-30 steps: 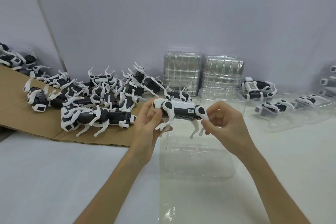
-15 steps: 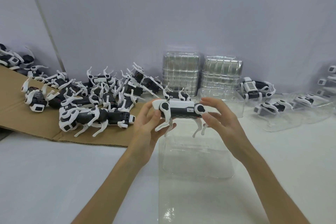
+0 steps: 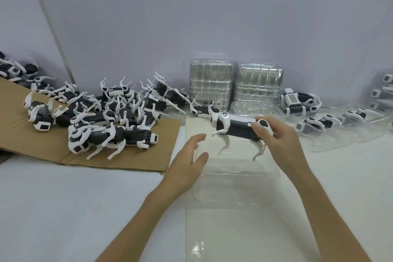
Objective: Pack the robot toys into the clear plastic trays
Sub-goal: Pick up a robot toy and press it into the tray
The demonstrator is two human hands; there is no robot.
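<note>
A black and white robot dog toy (image 3: pixel 236 127) hangs level above a clear plastic tray (image 3: pixel 234 176) lying on the white table in front of me. My right hand (image 3: pixel 278 140) grips the toy's right end, thumb on top, and its white legs dangle toward the tray. Left of the toy, my left hand (image 3: pixel 187 161) is apart from it, fingers relaxed, at the tray's left edge. A heap of the same robot toys (image 3: pixel 106 117) lies on brown cardboard at the left.
Two stacks of clear trays (image 3: pixel 234 85) stand against the back wall, with one loose tray (image 3: pixel 255 110) in front. More robot toys in clear trays (image 3: pixel 340 125) lie at the right. The cardboard sheet (image 3: pixel 148 155) ends just left of my left hand.
My left hand has let go of the toy and dropped to the tray's left edge. My right hand alone now holds the toy, shifted slightly right.
</note>
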